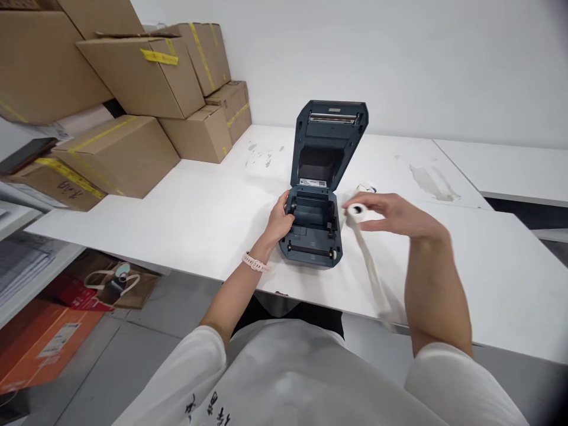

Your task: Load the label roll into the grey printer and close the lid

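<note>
Two arms outstretched, left hand clasping printer at its nine o'clock, right hand turned inward, pinching paper roll at three o'clock.

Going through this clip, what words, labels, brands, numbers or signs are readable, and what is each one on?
None reads with certainty:
White shirt: dark characters, partly cut off.
Cardboard box, lower left stack: handwritten marks, unclear.
Yellow tape: print too small.
Label printer, inside: sticker too small.
Orange box: label blurred.
</note>
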`<state>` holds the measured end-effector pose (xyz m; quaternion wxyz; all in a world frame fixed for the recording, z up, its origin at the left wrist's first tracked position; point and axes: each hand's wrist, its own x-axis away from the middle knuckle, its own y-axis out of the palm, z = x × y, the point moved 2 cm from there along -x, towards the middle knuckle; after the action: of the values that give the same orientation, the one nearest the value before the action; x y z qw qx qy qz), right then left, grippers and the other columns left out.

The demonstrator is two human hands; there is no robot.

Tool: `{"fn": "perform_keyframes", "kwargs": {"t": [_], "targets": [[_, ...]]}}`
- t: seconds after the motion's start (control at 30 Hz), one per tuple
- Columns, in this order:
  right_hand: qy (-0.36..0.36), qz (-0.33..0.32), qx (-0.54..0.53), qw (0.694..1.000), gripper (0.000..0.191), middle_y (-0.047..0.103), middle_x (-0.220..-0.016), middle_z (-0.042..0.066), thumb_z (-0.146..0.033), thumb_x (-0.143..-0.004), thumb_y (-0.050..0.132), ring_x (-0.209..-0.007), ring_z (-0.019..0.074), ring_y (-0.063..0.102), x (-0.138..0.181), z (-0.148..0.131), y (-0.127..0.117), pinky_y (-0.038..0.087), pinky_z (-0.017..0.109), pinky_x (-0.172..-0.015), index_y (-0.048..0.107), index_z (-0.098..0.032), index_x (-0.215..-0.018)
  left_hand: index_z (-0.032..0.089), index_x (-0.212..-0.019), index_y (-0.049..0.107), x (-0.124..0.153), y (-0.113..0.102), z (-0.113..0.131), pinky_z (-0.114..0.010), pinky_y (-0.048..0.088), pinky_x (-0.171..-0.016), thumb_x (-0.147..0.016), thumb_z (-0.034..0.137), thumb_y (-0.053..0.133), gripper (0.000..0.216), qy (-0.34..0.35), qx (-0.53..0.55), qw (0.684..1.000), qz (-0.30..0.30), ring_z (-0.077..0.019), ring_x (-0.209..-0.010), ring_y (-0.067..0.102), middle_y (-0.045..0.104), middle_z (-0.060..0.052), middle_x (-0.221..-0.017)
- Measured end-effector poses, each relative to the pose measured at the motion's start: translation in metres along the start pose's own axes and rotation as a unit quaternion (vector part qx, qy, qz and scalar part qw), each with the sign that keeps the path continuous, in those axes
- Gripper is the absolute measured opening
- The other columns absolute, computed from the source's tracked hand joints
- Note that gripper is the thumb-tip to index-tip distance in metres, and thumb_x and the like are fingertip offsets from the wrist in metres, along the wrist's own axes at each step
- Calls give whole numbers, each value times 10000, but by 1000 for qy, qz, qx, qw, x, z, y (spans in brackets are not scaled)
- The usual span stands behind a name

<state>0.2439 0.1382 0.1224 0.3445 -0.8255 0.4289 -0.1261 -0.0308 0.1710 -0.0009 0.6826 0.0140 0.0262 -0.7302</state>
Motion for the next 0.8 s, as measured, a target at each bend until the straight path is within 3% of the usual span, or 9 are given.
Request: {"fn": "perform_keyframes", "kwargs": {"t": [0.07, 0.17, 0.27, 0.33, 0.4, 0.53, 0.6, 0.7, 0.8], "targets": [[67, 82, -58, 993, 395, 748, -1119, 53, -487, -771, 846, -1027, 253, 672, 33, 30, -13, 533, 398, -926, 755, -284, -1097, 191, -1588, 387, -1, 0, -1, -416, 323, -1284, -607, 11, 543, 1009, -9, -7, 1000, 6, -268, -1523, 442, 458, -101, -1649], [140, 178, -148, 963, 502, 752, -1081, 39, -497, -650, 925, -869, 207, 679, 57, 86, -7, 567, 366, -798, 739, -275, -1060, 174, -1583, 385, -1, 0, -1, -412, 313, -1289, -595, 10, 545, 1015, -13, -9, 1000, 15, -268, -1519, 448, 455, -115, -1649], [185, 194, -187, 945, 595, 754, -1033, 36, -495, -538, 969, -768, 175, 656, 59, 131, 12, 577, 347, -724, 736, -241, -1022, 153, -1583, 377, 1, 2, 3, -402, 309, -1291, -588, 11, 541, 1019, -17, 3, 1000, 16, -263, -1532, 430, 445, -133, -1654], [206, 175, -192, 943, 606, 763, -1033, 52, -503, -540, 967, -812, 191, 675, 60, 149, 19, 596, 370, -771, 746, -227, -1032, 154, -1590, 363, 3, 3, 7, -398, 308, -1291, -587, 11, 540, 1029, -25, 13, 999, 16, -259, -1541, 418, 430, -134, -1664], [196, 196, -201, 940, 595, 765, -1065, 65, -519, -582, 950, -925, 220, 702, 61, 159, 14, 603, 410, -889, 749, -233, -1063, 139, -1594, 353, 4, 4, 10, -405, 310, -1291, -583, 8, 543, 1037, -34, 17, 999, 21, -268, -1539, 423, 423, -144, -1667], [167, 317, -201, 912, 735, 728, -1226, 71, -471, -561, 969, -1262, 289, 648, 51, 172, -15, 508, 507, -1139, 696, -283, -1216, 124, -1606, 331, 5, 6, 12, -423, 317, -1290, -569, -6, 541, 1067, -49, 35, 998, 29, -278, -1532, 434, 451, -152, -1648], [188, 298, -190, 916, 925, 656, -1396, 79, -405, -506, 994, -1404, 316, 554, 31, 176, -22, 454, 527, -1201, 626, -305, -1348, 163, -1625, 297, 5, 6, 11, -430, 315, -1291, -568, -13, 540, 1099, -55, 49, 997, 28, -267, -1545, 419, 456, -126, -1651], [226, 254, -199, 919, 1115, 658, -1398, 94, -349, -439, 1007, -1359, 330, 594, -8, 177, -18, 476, 516, -1182, 543, -282, -1451, 177, -1649, 233, 6, 6, 12, -439, 317, -1287, -579, -18, 541, 1129, -60, 58, 996, 26, -260, -1569, 380, 420, -125, -1675], [211, 298, -232, 902, 978, 740, -1198, 103, -414, -425, 986, -1164, 319, 701, -35, 172, -11, 590, 474, -1033, 619, -233, -1313, 165, -1660, 192, 9, 6, 15, -435, 332, -1278, -589, -19, 544, 1142, -65, 63, 996, 26, -265, -1582, 357, 381, -140, -1694]]}}
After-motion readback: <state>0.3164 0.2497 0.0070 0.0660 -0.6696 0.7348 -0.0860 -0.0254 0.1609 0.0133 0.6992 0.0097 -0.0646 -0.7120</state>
